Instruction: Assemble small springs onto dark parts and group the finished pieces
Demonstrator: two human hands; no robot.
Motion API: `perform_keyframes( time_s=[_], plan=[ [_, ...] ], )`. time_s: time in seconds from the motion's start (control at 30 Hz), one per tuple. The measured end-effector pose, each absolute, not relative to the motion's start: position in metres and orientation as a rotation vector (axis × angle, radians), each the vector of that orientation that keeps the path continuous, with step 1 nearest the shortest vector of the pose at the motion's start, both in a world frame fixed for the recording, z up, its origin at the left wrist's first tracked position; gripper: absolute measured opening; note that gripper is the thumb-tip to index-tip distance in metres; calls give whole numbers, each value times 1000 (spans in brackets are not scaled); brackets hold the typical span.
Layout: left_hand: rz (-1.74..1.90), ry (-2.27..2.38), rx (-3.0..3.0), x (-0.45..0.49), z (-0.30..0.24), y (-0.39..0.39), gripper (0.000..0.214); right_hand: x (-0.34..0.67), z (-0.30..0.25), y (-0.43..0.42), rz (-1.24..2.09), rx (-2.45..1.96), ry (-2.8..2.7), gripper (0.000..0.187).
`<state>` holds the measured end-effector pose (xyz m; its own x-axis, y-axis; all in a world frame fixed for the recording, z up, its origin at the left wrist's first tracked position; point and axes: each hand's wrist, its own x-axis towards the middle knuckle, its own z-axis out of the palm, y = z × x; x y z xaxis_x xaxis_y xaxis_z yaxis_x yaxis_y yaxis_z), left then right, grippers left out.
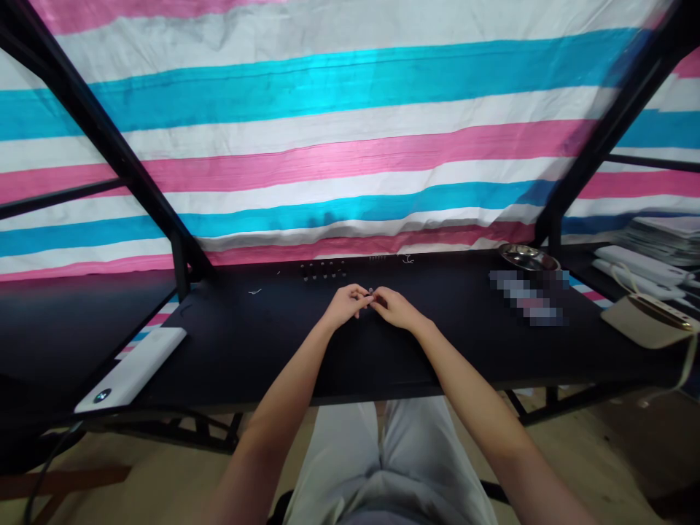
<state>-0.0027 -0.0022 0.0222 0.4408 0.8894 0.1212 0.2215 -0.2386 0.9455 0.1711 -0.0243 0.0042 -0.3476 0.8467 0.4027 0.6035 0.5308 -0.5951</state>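
Clearly, the tiny piece at the fingertips is the easiest thing to lose

Nearest, the trousers (339,467) show just below the desk's (464,357) near edge, so anything rolling over that edge would probably end up in the lap or on the floor. At the near left corner lies a white slab (136,368), with a dark cord (49,456) below; if the two are joined, which I cannot tell, a snagged cord could drag the slab off. On the right edge, a beige bag (645,321) has its strap (687,361) hanging, another likely catch for a passing arm.

Around mid-desk, toward the far edge, the left hand (348,302) and right hand (394,308) come together, fingers curled, tips meeting at the piece (371,291). It seems pinched there, but it is too small to identify, and I cannot tell which hand bears the grip. Uneven pressure could make it spring loose; with fingers covering much of it, a poor fit might go unnoticed.

Just beyond, dark bits (324,270) lie in short rows by the far edge, where a stray knuckle could scatter them. White threads (254,292) lie to their left and right, and might tangle with small parts. At the far right corner, a metal bowl (529,257) could tip if bumped.
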Motion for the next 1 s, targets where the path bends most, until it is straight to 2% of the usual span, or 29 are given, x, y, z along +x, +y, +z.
perform_keyframes(
  time_s=[0.37,0.8,1.0],
  plan=[
    [761,1002,1795,0,8,2,25,173,-1,-19,454,-1199,-2127,6],
    [818,934,1819,4,4,-2,35,173,4,-23,444,-1182,-2123,11],
    [894,1080,1993,0,2,1,22,176,5,-20,398,-1255,-2081,8]
  ],
)
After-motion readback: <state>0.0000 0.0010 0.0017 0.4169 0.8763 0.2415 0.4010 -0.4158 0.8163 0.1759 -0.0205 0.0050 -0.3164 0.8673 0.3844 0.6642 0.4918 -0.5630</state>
